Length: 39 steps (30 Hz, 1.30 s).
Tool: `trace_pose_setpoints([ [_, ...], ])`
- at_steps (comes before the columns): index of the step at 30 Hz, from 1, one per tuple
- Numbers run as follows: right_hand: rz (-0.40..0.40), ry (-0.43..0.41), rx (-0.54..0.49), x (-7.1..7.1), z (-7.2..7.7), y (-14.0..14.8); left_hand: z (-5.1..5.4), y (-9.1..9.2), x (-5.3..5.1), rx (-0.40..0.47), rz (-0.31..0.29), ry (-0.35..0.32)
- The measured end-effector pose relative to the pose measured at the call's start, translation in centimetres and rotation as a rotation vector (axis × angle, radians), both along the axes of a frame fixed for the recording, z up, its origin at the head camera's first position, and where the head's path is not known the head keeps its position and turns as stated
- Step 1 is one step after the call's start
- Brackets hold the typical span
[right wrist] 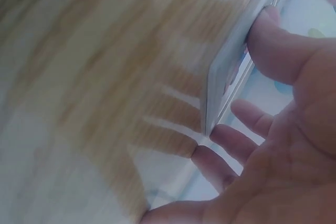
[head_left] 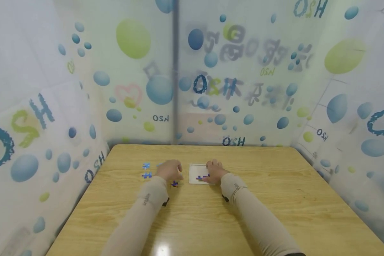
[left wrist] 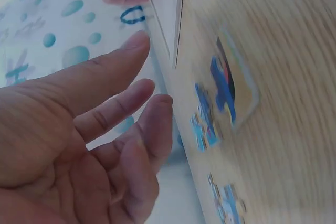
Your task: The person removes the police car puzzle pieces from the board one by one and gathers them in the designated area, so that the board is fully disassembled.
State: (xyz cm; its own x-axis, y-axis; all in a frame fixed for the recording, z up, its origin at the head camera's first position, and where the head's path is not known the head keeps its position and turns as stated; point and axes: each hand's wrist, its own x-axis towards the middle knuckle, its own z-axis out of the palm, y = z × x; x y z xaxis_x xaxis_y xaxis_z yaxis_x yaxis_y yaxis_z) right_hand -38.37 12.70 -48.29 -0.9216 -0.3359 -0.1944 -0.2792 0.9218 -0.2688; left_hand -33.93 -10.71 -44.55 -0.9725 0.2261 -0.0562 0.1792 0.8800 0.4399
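My left hand [head_left: 169, 170] hovers over the table, its fingers loosely bent and nothing between thumb and fingertips in the left wrist view. Close by lies a purple-blue corner puzzle piece [head_left: 174, 184] with a tan edge; a second, bluer piece [left wrist: 205, 119] sits beside it. At the right side of a white puzzle board [head_left: 193, 171], my right hand [head_left: 216, 172] rests, thumb [right wrist: 278, 45] against the board and the other fingers loosely spread near its edge. Dark blue puzzle pieces [head_left: 200, 178] lie along the board's near side, partly hidden by this hand.
Light blue puzzle pieces [head_left: 146, 165] [head_left: 147, 175] lie on the wooden table [head_left: 259, 206] to the left; another piece [head_left: 159, 164] is partly behind the left hand. Patterned curtains [head_left: 134, 81] stand behind and on both sides of the table.
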Motion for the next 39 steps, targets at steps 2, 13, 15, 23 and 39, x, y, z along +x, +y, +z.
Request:
trace_pose_setpoints([
  [2,-0.002,-0.003,-0.009,0.0,0.0,0.0,0.0,1.0,-0.2,-0.011,-0.026,-0.005],
  [13,0.053,0.002,-0.050,-0.6,0.4,1.5,-0.8,5.5,-1.4,-0.065,-0.111,-0.029],
  [15,0.081,0.012,-0.059,-0.4,0.6,1.9,-1.0,5.8,-1.5,-0.067,-0.110,-0.040],
  [23,0.134,0.051,-0.047,0.2,1.2,2.6,-1.5,6.4,-1.8,-0.072,-0.130,-0.065],
  [39,0.141,0.087,-0.032,0.9,1.5,2.2,-2.3,6.6,-2.4,0.125,-0.109,-0.093],
])
